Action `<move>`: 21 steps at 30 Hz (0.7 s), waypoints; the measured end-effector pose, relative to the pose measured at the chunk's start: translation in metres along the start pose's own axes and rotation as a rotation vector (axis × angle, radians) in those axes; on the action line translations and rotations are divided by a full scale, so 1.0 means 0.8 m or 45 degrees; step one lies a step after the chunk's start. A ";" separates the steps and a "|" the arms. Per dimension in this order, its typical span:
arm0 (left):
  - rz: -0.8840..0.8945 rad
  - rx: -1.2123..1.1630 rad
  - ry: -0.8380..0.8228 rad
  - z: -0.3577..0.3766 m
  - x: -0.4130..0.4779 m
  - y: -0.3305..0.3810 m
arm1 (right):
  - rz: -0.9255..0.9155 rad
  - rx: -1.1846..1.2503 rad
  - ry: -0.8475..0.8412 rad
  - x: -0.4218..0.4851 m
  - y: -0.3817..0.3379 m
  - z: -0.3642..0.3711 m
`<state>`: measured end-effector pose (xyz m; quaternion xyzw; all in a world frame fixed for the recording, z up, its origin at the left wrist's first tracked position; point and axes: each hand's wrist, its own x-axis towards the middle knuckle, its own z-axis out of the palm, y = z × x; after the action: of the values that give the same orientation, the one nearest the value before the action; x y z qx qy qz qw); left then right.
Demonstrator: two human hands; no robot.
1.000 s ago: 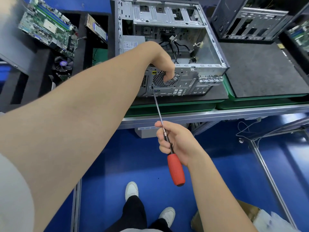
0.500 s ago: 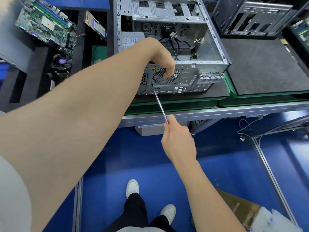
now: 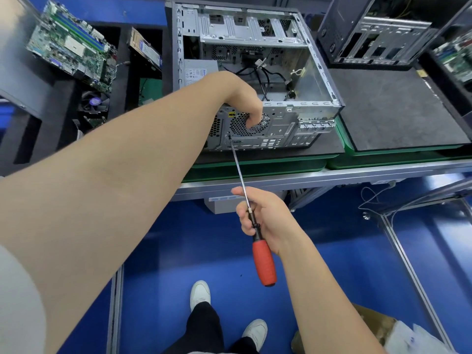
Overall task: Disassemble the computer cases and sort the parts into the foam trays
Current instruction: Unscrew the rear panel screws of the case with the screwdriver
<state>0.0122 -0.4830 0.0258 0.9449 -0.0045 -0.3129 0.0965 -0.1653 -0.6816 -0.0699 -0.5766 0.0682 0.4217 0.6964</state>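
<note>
Left hand (image 3: 249, 109) curls its fingers over the rear top edge of the open computer case (image 3: 315, 80), gripping it just above the fan grille (image 3: 249, 125); right hand (image 3: 267, 221) is closed round the black neck of a red-handled screwdriver (image 3: 264, 261), red grip sticking out below the palm; screwdriver tip touches the rear panel at the grille's lower left corner. Case lies side-open on a dark mat over green trays (image 3: 255, 167) at the front of the worktop (image 3: 306, 178); inside it: grey power supply (image 3: 198, 70), loose black cables (image 3: 268, 72), metal drive cage (image 3: 242, 26). Black foam tray (image 3: 63, 118) left of the case holds a tilted motherboard (image 3: 71, 47), a card (image 3: 144, 47) standing in a slot, a cooler fan (image 3: 95, 102) in a pocket. Second case (image 3: 370, 29) sits far right behind a bare foam mat (image 3: 393, 108).
</note>
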 end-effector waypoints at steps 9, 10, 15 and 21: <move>0.022 -0.014 0.118 0.008 -0.016 0.001 | -0.156 -0.287 0.344 0.007 0.009 0.015; 0.016 0.010 0.151 0.009 -0.021 0.001 | -0.153 -0.287 0.354 0.007 0.009 0.016; 0.039 0.111 0.441 0.028 -0.049 -0.005 | -0.133 -0.283 0.343 0.010 0.007 0.016; 0.211 -0.646 1.995 0.144 -0.099 -0.001 | -0.132 -0.292 0.336 0.011 0.006 0.008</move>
<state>-0.1202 -0.4971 -0.0183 0.8354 0.0651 0.4529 0.3047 -0.1657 -0.6717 -0.0765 -0.7053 0.0805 0.3110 0.6319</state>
